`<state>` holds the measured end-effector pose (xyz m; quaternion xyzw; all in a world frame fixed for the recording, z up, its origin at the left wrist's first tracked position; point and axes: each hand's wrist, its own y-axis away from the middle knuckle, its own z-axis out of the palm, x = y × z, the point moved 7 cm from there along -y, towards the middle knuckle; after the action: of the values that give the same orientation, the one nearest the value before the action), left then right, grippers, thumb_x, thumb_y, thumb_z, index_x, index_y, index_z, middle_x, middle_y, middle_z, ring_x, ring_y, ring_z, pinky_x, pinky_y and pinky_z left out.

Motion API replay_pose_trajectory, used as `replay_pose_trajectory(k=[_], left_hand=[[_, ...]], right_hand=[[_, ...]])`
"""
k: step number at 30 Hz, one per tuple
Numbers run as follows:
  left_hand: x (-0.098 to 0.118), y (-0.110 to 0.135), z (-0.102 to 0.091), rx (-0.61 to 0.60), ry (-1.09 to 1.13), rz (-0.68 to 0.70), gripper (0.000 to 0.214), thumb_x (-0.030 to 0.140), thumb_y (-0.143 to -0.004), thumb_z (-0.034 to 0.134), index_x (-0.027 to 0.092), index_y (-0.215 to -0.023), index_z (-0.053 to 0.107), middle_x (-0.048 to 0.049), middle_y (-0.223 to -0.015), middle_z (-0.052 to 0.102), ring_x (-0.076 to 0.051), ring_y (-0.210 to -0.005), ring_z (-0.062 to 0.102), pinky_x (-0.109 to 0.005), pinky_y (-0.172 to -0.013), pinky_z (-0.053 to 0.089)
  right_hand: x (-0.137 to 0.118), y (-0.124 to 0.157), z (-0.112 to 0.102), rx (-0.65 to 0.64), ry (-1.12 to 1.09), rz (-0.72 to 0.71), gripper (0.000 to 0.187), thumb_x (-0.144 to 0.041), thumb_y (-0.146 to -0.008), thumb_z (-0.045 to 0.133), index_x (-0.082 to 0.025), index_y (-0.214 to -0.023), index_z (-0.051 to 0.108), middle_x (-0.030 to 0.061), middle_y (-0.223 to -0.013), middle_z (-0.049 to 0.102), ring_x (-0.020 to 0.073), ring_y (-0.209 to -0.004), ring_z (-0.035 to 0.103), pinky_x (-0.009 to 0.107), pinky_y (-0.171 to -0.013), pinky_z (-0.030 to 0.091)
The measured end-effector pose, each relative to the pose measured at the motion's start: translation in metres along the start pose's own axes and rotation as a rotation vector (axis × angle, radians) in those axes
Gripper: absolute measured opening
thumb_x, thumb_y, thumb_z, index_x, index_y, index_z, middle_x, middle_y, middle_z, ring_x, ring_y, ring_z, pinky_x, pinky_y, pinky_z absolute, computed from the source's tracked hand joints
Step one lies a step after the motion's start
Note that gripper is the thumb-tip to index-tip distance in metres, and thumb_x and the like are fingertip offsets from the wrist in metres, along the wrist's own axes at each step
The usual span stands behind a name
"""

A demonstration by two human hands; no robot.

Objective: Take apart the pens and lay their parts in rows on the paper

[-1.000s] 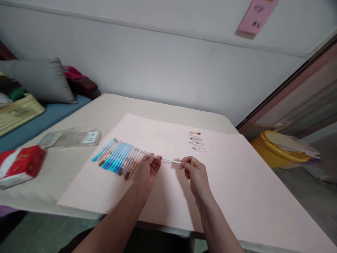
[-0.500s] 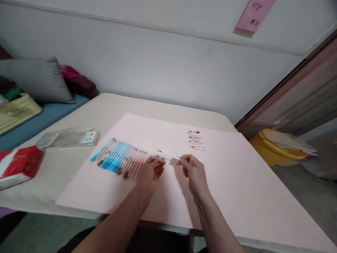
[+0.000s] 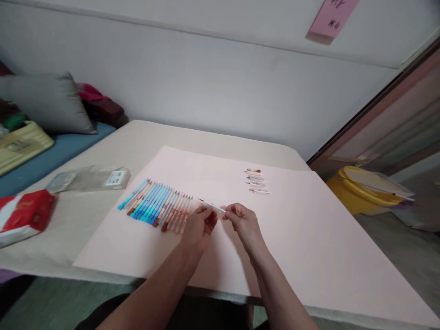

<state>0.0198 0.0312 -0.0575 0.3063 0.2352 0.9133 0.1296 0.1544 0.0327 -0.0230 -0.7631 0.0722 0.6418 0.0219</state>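
Note:
My right hand (image 3: 244, 222) pinches the white end of a slim pen refill (image 3: 218, 208). The refill's dark tip points left, over the fingers of my left hand (image 3: 201, 224). Those fingers are closed around a pale pen part, mostly hidden now. To the left, a row of pens (image 3: 154, 204) lies side by side, blue ones, brown-ended ones and pale pinkish ones. Some refills (image 3: 257, 184) and a small brown-ended piece (image 3: 253, 170) are lined up one below another at the right. Everything lies on a pink sheet (image 3: 302, 238).
The sheet covers much of a beige table (image 3: 103, 149). A clear plastic package (image 3: 92, 178) and a red-and-white packet (image 3: 25, 213) lie at left. Behind them are a grey cushion (image 3: 44, 103) and a yellow basket (image 3: 25, 144). A yellow bucket (image 3: 359, 192) stands right of the table.
My right hand has moved left with the refill, bringing it over my left fingers. The pale part in my left hand showed more clearly before. The laid-out rows have not changed.

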Motion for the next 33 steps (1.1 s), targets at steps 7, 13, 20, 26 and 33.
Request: replay_pose_trajectory(k=[7,13,20,26,33], left_hand=[[0.001,0.001,-0.002,0.022,-0.041,0.003,0.004,0.013,-0.076,0.062,0.013,-0.08,0.061,-0.0018,-0.068,0.061,-0.007,-0.058,0.058,-0.017,-0.052,0.049],[-0.001,-0.003,-0.008,0.048,-0.099,0.007,0.009,0.014,-0.07,0.065,0.013,-0.069,0.056,0.0009,-0.061,0.058,-0.007,-0.053,0.056,-0.016,-0.049,0.046],[0.002,-0.003,-0.012,0.114,-0.127,0.026,0.01,0.012,-0.067,0.062,0.014,-0.065,0.053,0.0025,-0.058,0.055,-0.005,-0.048,0.052,-0.015,-0.045,0.043],[-0.003,-0.002,-0.014,0.139,-0.198,-0.003,0.011,0.013,-0.064,0.063,0.015,-0.063,0.053,0.0029,-0.057,0.053,-0.005,-0.046,0.049,-0.016,-0.044,0.042],[-0.024,0.001,-0.008,0.022,-0.323,-0.073,0.013,0.016,-0.063,0.065,0.015,-0.062,0.052,0.004,-0.055,0.051,-0.004,-0.045,0.047,-0.016,-0.044,0.038]], right_hand=[[0.0,0.0,0.001,-0.024,0.002,0.02,0.005,-0.022,-0.065,0.058,-0.019,-0.061,0.061,-0.0037,-0.052,0.054,0.008,-0.044,0.034,0.022,-0.044,0.025],[-0.001,0.003,0.006,-0.09,-0.006,0.026,0.005,-0.019,-0.065,0.055,-0.019,-0.06,0.057,-0.0032,-0.055,0.057,0.0071,-0.043,0.032,0.022,-0.044,0.022],[-0.004,0.003,0.005,-0.139,0.027,0.092,0.007,-0.022,-0.063,0.061,-0.019,-0.06,0.055,-0.005,-0.055,0.049,0.008,-0.047,0.034,0.021,-0.045,0.024],[-0.006,-0.002,-0.009,-0.133,-0.033,0.113,0.012,-0.022,-0.067,0.052,-0.019,-0.075,0.061,-0.0026,-0.063,0.051,0.0113,-0.056,0.041,0.022,-0.051,0.031],[0.003,-0.003,0.003,-0.21,0.095,-0.018,0.019,-0.019,-0.069,0.053,-0.02,-0.084,0.065,-0.0019,-0.069,0.056,0.0134,-0.064,0.05,0.025,-0.06,0.038]])
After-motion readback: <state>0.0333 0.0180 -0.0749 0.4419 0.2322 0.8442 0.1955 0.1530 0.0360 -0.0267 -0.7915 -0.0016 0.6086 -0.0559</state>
